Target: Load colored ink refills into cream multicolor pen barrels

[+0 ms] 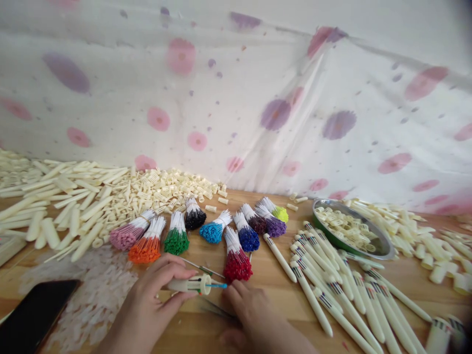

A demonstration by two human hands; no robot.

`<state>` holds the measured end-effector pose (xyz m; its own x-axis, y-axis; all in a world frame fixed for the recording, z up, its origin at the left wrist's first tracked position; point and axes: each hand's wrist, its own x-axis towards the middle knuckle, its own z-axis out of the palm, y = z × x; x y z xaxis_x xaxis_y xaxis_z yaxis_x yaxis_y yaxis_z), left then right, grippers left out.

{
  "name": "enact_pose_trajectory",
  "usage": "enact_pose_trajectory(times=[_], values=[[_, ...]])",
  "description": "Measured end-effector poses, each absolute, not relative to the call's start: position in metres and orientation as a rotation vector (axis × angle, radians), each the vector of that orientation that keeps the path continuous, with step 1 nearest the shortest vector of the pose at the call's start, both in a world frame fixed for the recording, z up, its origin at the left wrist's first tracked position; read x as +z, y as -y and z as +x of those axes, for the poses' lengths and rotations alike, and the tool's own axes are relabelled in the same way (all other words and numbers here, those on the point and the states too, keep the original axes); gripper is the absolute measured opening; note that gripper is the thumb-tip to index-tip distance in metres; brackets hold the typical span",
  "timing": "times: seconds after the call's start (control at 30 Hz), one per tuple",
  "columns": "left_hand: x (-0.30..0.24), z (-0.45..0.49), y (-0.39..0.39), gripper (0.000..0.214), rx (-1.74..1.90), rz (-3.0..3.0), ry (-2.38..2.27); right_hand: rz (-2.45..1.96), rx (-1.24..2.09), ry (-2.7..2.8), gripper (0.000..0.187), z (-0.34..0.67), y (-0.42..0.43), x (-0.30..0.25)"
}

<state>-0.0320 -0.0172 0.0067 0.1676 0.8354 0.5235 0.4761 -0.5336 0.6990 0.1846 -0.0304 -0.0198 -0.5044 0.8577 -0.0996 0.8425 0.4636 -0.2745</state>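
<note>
My left hand (162, 285) pinches a cream slotted pen barrel part (193, 284) between thumb and fingers, its round open end facing right. A blue refill tip (217, 285) sticks out of that opening. Close by on the right, my right hand (250, 312) has its fingers bent together at the end of the blue tip; what they grip is hidden. A thin dark tool (217, 309), blurred, runs under the right fingers. Just beyond them stands a bundle of red-tipped refills (238, 258). A thin metal rod (202, 268) lies behind the barrel.
Bundled refills in several colours, such as orange (147, 241) and green (177, 235), stand across the wooden table. Cream pen parts (84, 191) heap at left. A phone (39, 314) lies front left. Several multicolour pens (332, 275) and a metal bowl (383, 250) are at right.
</note>
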Motion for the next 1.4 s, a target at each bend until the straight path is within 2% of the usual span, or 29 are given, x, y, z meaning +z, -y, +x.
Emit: enact_pose_trajectory(times=[0.03, 0.13, 0.23, 0.33, 0.47, 0.57, 0.67, 0.83, 1.17, 1.4], values=[[0.006, -0.031, 0.017, 0.020, 1.326, 2.020, -1.219, -1.547, 0.401, 2.682, 0.046, 0.180, 0.031, -0.031], [0.004, -0.029, 0.015, 0.022, 1.277, 1.865, -1.186, -1.551, 0.316, 2.743, 0.020, 0.169, 0.030, -0.049], [0.002, -0.031, 0.013, 0.020, 1.208, 1.803, -1.227, -1.651, 0.436, 2.667, 0.011, 0.171, 0.026, -0.039], [-0.002, -0.033, 0.012, 0.017, 1.182, 1.810, -1.280, -1.729, 0.668, 2.346, 0.014, 0.186, 0.021, -0.014], [-0.002, -0.034, 0.012, 0.014, 1.227, 1.891, -1.287, -1.414, 0.756, 1.967, 0.014, 0.206, 0.021, 0.016], [0.001, -0.035, 0.015, 0.011, 1.296, 2.026, -1.341, -1.327, 0.827, 1.798, 0.026, 0.206, 0.030, 0.024], [0.004, -0.036, 0.017, 0.013, 1.349, 2.197, -1.422, -1.336, 0.886, 1.773, 0.032, 0.198, 0.042, 0.021], [0.007, -0.035, 0.018, 0.015, 1.434, 2.368, -1.454, -1.373, 0.805, 1.857, 0.029, 0.188, 0.051, 0.015], [0.002, -0.037, 0.018, 0.016, 1.398, 2.438, -1.493, -1.382, 1.046, 1.799, 0.032, 0.182, 0.047, 0.014], [0.003, -0.035, 0.019, 0.017, 1.412, 2.423, -1.481, -1.371, 1.061, 1.770, 0.040, 0.180, 0.048, 0.012]])
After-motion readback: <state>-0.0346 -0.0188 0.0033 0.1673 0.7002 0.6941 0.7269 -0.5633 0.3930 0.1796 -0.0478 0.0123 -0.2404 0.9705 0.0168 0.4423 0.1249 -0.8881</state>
